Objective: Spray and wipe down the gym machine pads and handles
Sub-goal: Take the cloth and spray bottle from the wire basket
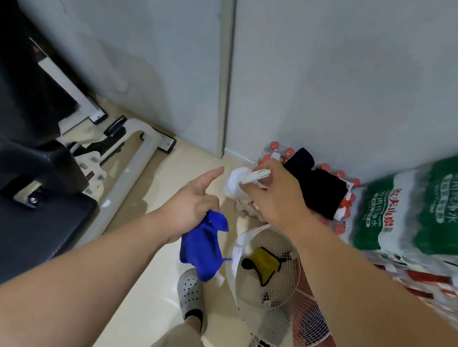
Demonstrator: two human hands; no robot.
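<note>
The right hand [275,196] grips the spray bottle [236,184]; the left hand [189,206] clutches the blue cloth [203,245], forefinger extended. Turn the nozzle toward the black pad [12,233] and mist lightly.

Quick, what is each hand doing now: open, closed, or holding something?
Left hand: holds the cloth, forefinger straight.
Right hand: grips the spray bottle.

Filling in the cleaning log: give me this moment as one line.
left hand: holds blue cloth | right hand: grips spray bottle | black pad: no hand on it
</note>
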